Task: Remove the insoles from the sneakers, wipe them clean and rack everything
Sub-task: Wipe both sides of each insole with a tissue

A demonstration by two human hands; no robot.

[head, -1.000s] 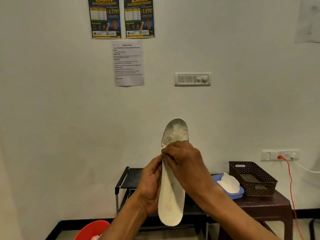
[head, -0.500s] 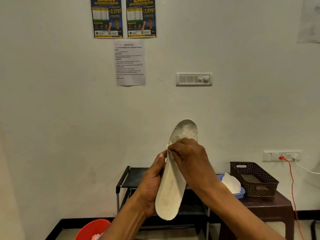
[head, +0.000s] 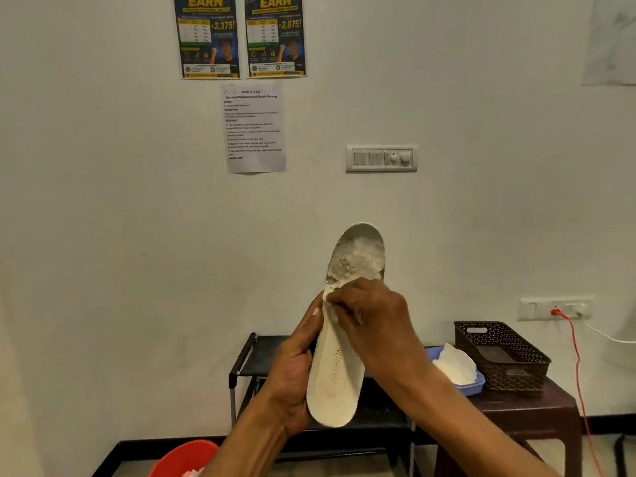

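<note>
Head view shows a white insole [head: 339, 376] held upright in front of the wall, directly in front of the black shoe rack [head: 261, 356] that stands against it. The left hand [head: 296, 370] wraps around the insole's left edge near the heel, fingers closed on it. The right hand [head: 375, 321] presses across the insole's middle with a small white wipe [head: 331, 306] pinched under its fingertips. Above that hand the toe end is worn and flaky. To the right of the rack stands a dark brown stool [head: 537, 407] bearing a blue tray [head: 471, 385] of white tissues and a brown woven basket [head: 499, 356]. Below and left of the rack sits a red bucket [head: 186, 459].
</note>
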